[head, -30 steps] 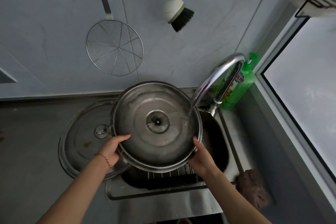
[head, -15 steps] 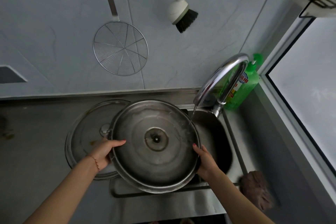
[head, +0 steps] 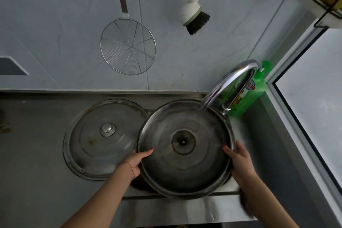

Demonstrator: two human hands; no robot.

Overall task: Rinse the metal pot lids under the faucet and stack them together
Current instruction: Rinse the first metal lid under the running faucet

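Observation:
I hold a large metal pot lid [head: 185,168] upside down over the sink, its hollow underside facing me. My left hand [head: 135,163] grips its left rim and my right hand [head: 238,161] grips its right rim. The curved chrome faucet [head: 231,83] arches over the lid's far right edge; I cannot make out running water. A second metal lid [head: 98,140] with a round knob lies flat, knob up, on the steel counter to the left, its right edge under the held lid.
A green dish soap bottle [head: 253,92] stands behind the faucet. A wire skimmer [head: 127,46] and a scrub brush [head: 194,14] hang on the wall. A brown rag [head: 244,205] lies at the sink's front right corner. A window runs along the right.
The lid I hold has been lowered from a tilted position and shifted right, so it now lies nearly flat over the sink. My view has also moved.

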